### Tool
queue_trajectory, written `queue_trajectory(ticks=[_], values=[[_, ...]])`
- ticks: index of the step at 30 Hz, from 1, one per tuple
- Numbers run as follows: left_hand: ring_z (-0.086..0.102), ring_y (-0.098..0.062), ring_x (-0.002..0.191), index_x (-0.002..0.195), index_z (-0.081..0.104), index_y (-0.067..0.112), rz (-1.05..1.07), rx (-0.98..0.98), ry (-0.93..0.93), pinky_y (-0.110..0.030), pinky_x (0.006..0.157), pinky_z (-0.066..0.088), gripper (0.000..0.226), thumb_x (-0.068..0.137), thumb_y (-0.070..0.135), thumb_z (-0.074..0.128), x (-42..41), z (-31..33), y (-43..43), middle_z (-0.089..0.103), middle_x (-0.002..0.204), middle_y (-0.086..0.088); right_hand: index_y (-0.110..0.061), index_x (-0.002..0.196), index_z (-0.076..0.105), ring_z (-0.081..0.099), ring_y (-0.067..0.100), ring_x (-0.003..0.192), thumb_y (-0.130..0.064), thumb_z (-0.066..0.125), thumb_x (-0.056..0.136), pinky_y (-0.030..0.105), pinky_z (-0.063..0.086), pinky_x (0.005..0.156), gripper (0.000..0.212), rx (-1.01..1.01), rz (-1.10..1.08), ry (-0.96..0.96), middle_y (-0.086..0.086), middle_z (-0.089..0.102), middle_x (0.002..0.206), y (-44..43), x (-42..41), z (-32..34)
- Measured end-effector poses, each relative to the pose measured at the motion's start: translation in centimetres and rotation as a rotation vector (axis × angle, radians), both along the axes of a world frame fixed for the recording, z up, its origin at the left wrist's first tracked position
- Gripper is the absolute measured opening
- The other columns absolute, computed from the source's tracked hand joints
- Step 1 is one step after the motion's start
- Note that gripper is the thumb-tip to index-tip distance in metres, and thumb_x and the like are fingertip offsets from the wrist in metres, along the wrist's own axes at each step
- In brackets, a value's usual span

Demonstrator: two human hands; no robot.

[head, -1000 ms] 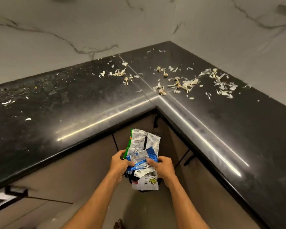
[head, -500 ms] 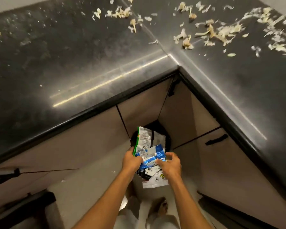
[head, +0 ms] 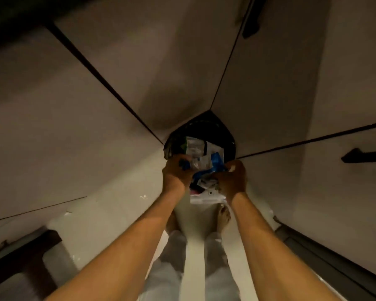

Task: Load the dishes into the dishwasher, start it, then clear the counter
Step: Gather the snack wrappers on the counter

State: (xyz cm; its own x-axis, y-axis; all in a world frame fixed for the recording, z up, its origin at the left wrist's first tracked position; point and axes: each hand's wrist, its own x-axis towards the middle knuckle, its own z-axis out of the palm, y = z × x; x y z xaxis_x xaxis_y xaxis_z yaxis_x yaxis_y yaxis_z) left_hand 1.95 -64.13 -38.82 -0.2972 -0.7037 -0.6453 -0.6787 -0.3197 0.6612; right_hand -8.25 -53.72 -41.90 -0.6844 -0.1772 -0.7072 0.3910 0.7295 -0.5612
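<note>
The left hand and right hand still grip the crumpled white, blue and green plastic wrappers, now lowered close above the black-bagged floor bin.

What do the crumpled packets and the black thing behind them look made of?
Packets: thin printed plastic or foil film, glossy; it crumples sharply and shines. Black thing: probably a thin plastic bag, creased with faint glints; blur leaves it open.
</note>
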Motion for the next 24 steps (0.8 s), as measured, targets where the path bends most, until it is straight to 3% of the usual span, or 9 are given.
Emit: queue_trajectory(ticks=[2,5,7,9,10,12,14,20,24], values=[[0.061,-0.012,0.077,0.105,0.069,0.008,0.006,0.003,-0.014,-0.008,0.058,0.048,0.024,0.082,0.002,0.067,-0.8,-2.9,-0.1,0.067,0.103,-0.005,-0.009,0.097,0.055,0.059,0.019,0.078,0.003,0.070,0.080,0.015,0.042,0.045,0.026,-0.015,0.002,0.005,0.007,0.059,0.091,-0.3,-1.1,-2.8],[0.055,-0.007,0.063,0.113,0.067,0.006,0.054,0.028,-0.040,-0.006,0.046,0.045,0.030,0.085,-0.002,0.060,-1.8,-6.9,-0.3,0.064,0.102,-0.008,-0.012,0.096,0.063,0.060,0.015,0.071,-0.006,0.074,0.082,0.020,0.045,0.049,0.018,0.004,0.009,-0.060,0.005,0.063,0.091,-0.8,-2.8,-6.5],[0.062,-0.015,0.073,0.115,0.067,0.006,0.070,0.047,-0.055,-0.011,0.058,0.052,0.032,0.085,-0.002,0.060,-2.4,-9.5,-0.5,0.065,0.109,-0.011,-0.009,0.098,0.068,0.066,0.022,0.077,-0.013,0.078,0.081,0.030,0.056,0.059,0.020,-0.031,-0.007,-0.132,0.011,0.070,0.096,-1.0,-3.6,-8.7],[0.066,-0.028,0.095,0.115,0.068,0.008,0.112,0.084,-0.064,-0.031,0.082,0.057,0.033,0.084,-0.002,0.060,-2.8,-11.9,-0.9,0.066,0.115,-0.014,-0.009,0.100,0.070,0.069,0.029,0.086,-0.019,0.079,0.079,0.041,0.061,0.072,0.024,-0.053,-0.046,-0.213,0.014,0.071,0.100,-0.9,-4.2,-10.2],[0.064,-0.032,0.102,0.114,0.068,0.009,0.142,0.111,-0.067,-0.039,0.089,0.055,0.034,0.083,-0.002,0.061,-3.0,-13.0,-1.0,0.066,0.116,-0.016,-0.010,0.102,0.070,0.069,0.027,0.083,-0.020,0.078,0.080,0.038,0.060,0.066,0.025,-0.054,-0.056,-0.254,0.012,0.071,0.099,-0.8,-4.4,-10.6],[0.063,-0.034,0.104,0.110,0.069,0.009,0.180,0.158,-0.057,-0.046,0.091,0.054,0.034,0.080,-0.004,0.062,-3.2,-15.3,-1.2,0.066,0.114,-0.018,-0.013,0.104,0.067,0.067,0.025,0.080,-0.018,0.074,0.082,0.031,0.056,0.055,0.024,-0.056,-0.060,-0.339,0.009,0.068,0.099,-0.4,-4.7,-11.5],[0.063,-0.035,0.101,0.108,0.069,0.007,0.199,0.217,-0.048,-0.048,0.088,0.055,0.034,0.078,-0.006,0.061,-3.3,-17.1,-1.3,0.066,0.110,-0.018,-0.015,0.111,0.064,0.068,0.032,0.091,-0.014,0.072,0.081,0.040,0.060,0.058,0.030,-0.081,-0.069,-0.407,0.011,0.067,0.110,0.1,-4.5,-12.3],[0.061,-0.032,0.106,0.133,0.047,0.010,0.343,0.422,0.103,-0.031,0.062,0.056,0.043,0.092,0.006,0.060,-4.2,-17.8,-0.9,0.058,0.121,-0.012,-0.035,0.138,0.045,0.063,0.038,0.103,0.008,0.058,0.075,0.038,0.059,0.061,0.077,-0.270,-0.208,-0.461,0.012,0.058,0.121,0.9,-3.3,-14.2],[0.058,-0.029,0.114,0.143,0.034,0.025,0.334,0.429,0.112,-0.023,0.053,0.053,0.060,0.091,0.012,0.061,-4.2,-17.7,-1.0,0.053,0.131,-0.008,-0.015,0.130,0.056,0.063,0.029,0.105,0.021,0.054,0.076,0.033,0.061,0.070,0.065,-0.317,-0.287,-0.384,0.009,0.061,0.119,-0.7,-3.3,-15.6]])
